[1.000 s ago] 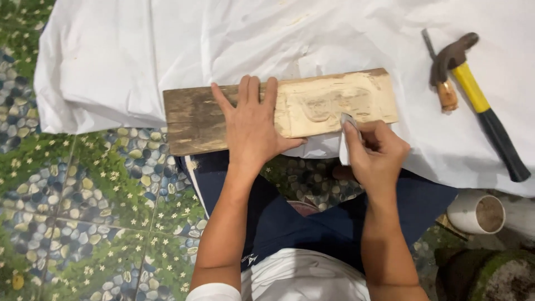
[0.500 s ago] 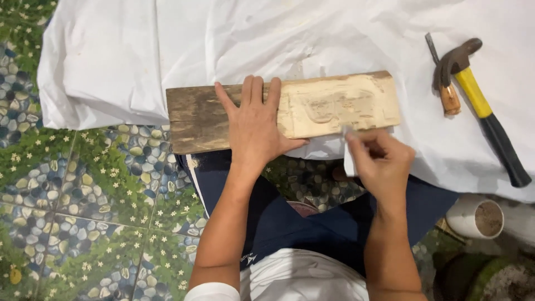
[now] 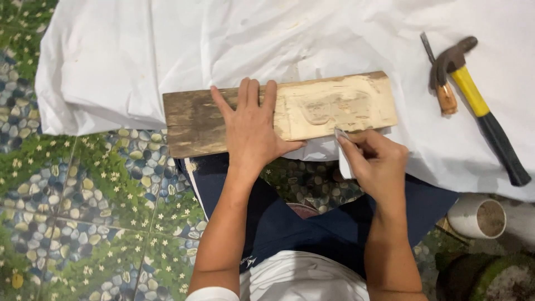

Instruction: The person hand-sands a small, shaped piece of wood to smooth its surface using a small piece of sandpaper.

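Holding: left hand [image 3: 252,129] pressed flat, fingers spread, on the wooden plank [image 3: 278,113], over the join of its dark and pale parts
Pinching: right hand [image 3: 374,159] closed, fingertips together on a folded piece of pale sandpaper [image 3: 344,158]
Sandpaper: upper corner at the plank's near edge, just right of the left thumb; contact with the wood cannot be told
Plank: lying crosswise under the left palm; dark weathered wood beyond the left hand's outer side, pale shaved wood with a shallow carved shape between the two hands and beyond
Sheet: white crumpled sheet [image 3: 167,50] beneath the plank, spreading past both hands on the far side
Hammer: yellow-and-black handled hammer [image 3: 480,108] on the sheet, well apart to the right of the right hand
Chisel: wooden-handled chisel [image 3: 441,83] touching the hammer's head, on its left
Container: white round container [image 3: 477,214] on the floor, near the right forearm
Floor: pebble-and-flower patterned tiles [image 3: 83,212] to the left of the left arm
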